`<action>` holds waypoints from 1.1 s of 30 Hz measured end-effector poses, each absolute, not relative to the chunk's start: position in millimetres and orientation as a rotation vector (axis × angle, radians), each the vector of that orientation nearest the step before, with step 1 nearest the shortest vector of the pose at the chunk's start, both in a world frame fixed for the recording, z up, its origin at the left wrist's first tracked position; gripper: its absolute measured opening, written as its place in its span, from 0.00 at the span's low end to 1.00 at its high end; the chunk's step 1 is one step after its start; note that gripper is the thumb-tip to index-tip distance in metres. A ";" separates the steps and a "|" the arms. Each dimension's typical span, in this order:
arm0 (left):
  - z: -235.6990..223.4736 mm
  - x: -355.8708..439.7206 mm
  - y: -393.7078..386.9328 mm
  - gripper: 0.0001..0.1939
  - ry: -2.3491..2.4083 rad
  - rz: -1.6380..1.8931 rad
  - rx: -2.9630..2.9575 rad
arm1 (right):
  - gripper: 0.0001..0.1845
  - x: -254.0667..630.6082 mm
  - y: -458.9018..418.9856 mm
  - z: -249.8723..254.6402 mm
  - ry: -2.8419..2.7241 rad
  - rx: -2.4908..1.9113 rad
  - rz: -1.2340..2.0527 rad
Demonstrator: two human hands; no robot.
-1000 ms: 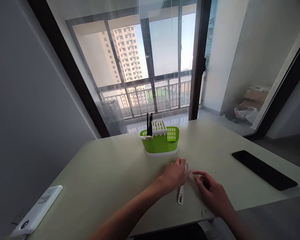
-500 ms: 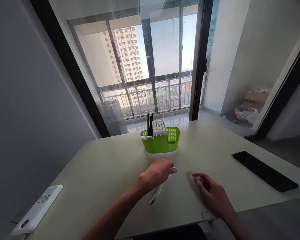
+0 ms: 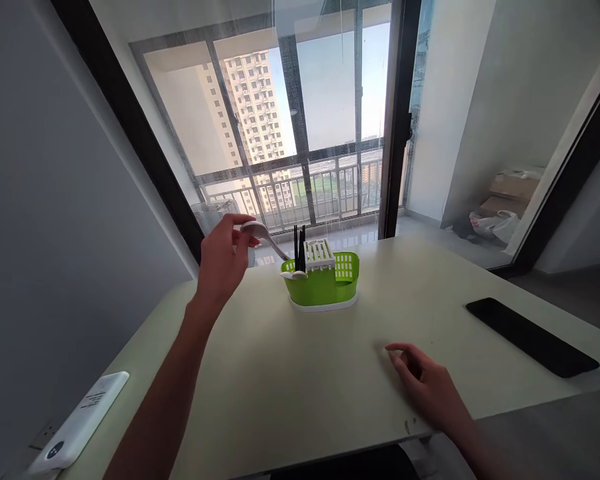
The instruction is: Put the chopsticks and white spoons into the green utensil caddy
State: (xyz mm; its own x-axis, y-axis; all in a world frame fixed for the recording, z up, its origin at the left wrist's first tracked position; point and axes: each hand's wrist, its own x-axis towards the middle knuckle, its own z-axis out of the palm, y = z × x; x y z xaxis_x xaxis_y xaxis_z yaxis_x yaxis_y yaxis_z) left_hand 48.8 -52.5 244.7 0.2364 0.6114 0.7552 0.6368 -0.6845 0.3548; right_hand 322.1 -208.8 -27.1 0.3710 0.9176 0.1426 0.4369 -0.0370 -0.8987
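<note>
My left hand (image 3: 226,257), raised at the left of the green basket, is closed on a white spoon (image 3: 264,233) by its bowl end. The spoon's handle slants down to the right, its tip at the rim of the green cutlery basket (image 3: 313,290); whether it is inside or just behind the rim I cannot tell. In the basket stand black chopsticks (image 3: 299,250), and white spoon bowls (image 3: 295,275) show at its left front edge. My right hand (image 3: 425,380) rests on the table, thumb and index tips pinched together, nothing visible between them.
A white slatted rack (image 3: 320,254) tops the basket's middle. At the right of the pale table (image 3: 300,387) lies a long black flat object (image 3: 530,337). A white oblong device (image 3: 83,420) sits at the left edge. Glass doors stand behind the table.
My left hand has lifted the spoon from over the table in front of the basket, up and leftward, and its handle now points at the basket. My right hand has stayed in place.
</note>
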 end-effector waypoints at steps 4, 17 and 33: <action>219.1 41.1 -8.3 0.13 -1.270 -1.452 -2.556 | 0.24 322.2 -209.0 -26.8 -1.233 -1.646 0.596; 156.5 42.4 44.2 0.11 -1.252 -1.223 -2.860 | 0.25 322.5 -212.0 -24.4 -1.226 -1.675 0.613; 123.5 35.3 55.8 0.13 -1.398 -1.064 -2.866 | 0.25 323.2 -211.6 -25.8 -1.226 -1.681 0.600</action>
